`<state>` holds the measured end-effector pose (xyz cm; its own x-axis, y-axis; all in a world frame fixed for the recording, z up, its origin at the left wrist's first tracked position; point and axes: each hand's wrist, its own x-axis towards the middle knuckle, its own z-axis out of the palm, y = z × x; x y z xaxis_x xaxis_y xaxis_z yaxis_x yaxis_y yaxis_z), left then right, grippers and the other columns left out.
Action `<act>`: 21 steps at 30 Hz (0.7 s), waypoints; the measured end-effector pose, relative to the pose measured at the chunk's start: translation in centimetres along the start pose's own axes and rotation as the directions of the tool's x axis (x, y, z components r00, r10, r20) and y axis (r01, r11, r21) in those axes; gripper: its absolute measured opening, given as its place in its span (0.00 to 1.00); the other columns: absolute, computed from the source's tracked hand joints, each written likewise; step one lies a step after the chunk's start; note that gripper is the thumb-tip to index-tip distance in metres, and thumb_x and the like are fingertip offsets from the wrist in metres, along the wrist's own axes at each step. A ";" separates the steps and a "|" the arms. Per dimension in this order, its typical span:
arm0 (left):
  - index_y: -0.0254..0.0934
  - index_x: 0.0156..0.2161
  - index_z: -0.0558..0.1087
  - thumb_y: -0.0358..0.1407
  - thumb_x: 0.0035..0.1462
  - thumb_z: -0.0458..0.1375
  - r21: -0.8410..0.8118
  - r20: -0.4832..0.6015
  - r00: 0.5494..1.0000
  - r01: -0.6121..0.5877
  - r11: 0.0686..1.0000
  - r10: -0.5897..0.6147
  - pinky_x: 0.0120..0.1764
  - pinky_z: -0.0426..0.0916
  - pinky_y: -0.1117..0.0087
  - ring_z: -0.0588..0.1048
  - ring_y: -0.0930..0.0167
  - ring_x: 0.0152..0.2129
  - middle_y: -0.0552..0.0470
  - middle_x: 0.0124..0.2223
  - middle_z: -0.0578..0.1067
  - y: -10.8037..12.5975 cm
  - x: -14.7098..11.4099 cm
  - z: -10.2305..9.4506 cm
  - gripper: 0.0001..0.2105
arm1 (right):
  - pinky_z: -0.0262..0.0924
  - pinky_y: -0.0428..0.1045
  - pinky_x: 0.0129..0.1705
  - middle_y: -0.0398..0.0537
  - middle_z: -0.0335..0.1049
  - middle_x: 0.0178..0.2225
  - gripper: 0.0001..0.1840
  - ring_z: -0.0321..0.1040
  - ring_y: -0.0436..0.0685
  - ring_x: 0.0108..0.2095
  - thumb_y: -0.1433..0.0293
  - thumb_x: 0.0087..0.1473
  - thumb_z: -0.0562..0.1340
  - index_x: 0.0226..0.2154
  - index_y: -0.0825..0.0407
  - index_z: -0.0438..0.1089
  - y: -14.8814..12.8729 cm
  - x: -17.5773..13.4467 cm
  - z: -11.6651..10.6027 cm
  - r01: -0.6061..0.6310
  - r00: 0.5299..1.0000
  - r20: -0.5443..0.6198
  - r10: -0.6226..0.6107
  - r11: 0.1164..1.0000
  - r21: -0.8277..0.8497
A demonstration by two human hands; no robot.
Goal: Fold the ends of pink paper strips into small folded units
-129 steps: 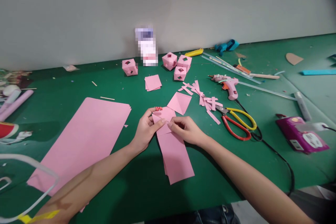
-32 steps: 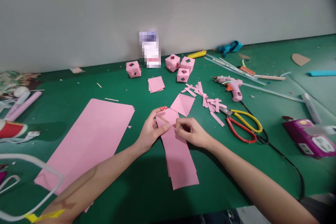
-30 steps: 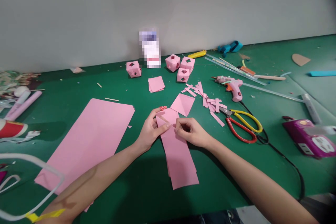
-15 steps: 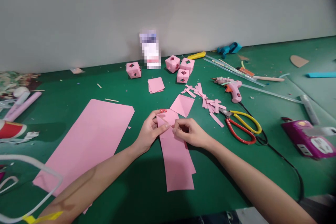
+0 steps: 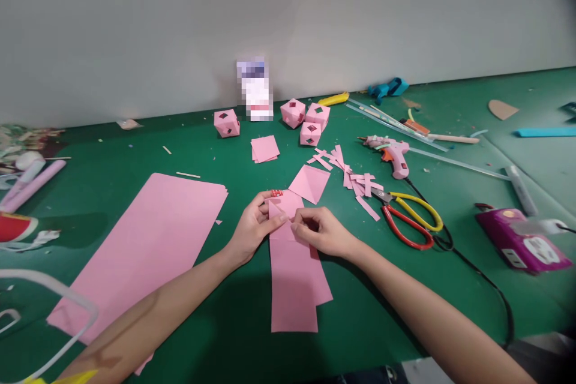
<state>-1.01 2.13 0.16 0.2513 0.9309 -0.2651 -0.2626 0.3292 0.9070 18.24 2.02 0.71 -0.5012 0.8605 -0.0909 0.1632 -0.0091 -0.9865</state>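
My left hand (image 5: pixel 257 223) is closed on the folded upper end of a long pink paper strip (image 5: pixel 293 288), its thumb lying across the fold. Opposite it, my right hand (image 5: pixel 321 230) pinches the same folded part, fingertips close to the left thumb. A second pink strip (image 5: pixel 321 291) lies partly under the held one. Just beyond my hands rests a creased pink paper square (image 5: pixel 310 183). Farther back lie a small stack of pink squares (image 5: pixel 265 149) and several pink paper cubes (image 5: pixel 293 113) with diamond-shaped holes.
Large pink sheets (image 5: pixel 148 246) lie left, partly under my left forearm. To the right are pink scraps (image 5: pixel 344 171), scissors (image 5: pixel 411 222) with red and yellow handles, a pink glue gun (image 5: pixel 396 153) and a purple box (image 5: pixel 522 240). A blurred upright rectangle (image 5: pixel 256 90) leans on the wall.
The lower end of the held strip has swung left, showing more of the strip beneath. Both hands keep their grip at the fold. The view has shifted slightly.
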 end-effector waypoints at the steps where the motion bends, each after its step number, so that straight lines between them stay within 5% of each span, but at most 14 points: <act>1: 0.39 0.52 0.68 0.36 0.49 0.73 0.006 0.003 1.000 -0.002 1.000 0.002 0.41 0.69 0.73 0.77 0.71 0.35 0.51 0.42 0.78 0.0 0.0 0.0 0.26 | 0.47 0.45 0.25 0.36 0.57 0.19 0.10 0.51 0.47 0.21 0.69 0.54 0.60 0.23 0.52 0.63 0.0 0.0 0.0 -0.001 1.000 0.002 0.001 1.000 -0.004; 21: 0.39 0.52 0.70 0.34 0.49 0.73 -0.031 -0.032 0.999 0.011 0.999 -0.012 0.41 0.69 0.74 0.77 0.73 0.35 0.53 0.42 0.79 0.1 0.0 0.1 0.25 | 0.47 0.45 0.25 0.37 0.58 0.19 0.10 0.52 0.47 0.21 0.69 0.55 0.60 0.23 0.52 0.64 0.2 0.0 0.1 0.026 0.999 -0.037 -0.026 1.000 -0.008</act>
<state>-0.94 2.18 0.24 0.2244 0.9316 -0.2860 -0.2885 0.3439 0.8936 18.17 2.00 0.52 -0.4732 0.8789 -0.0600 0.1574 0.0174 -0.9874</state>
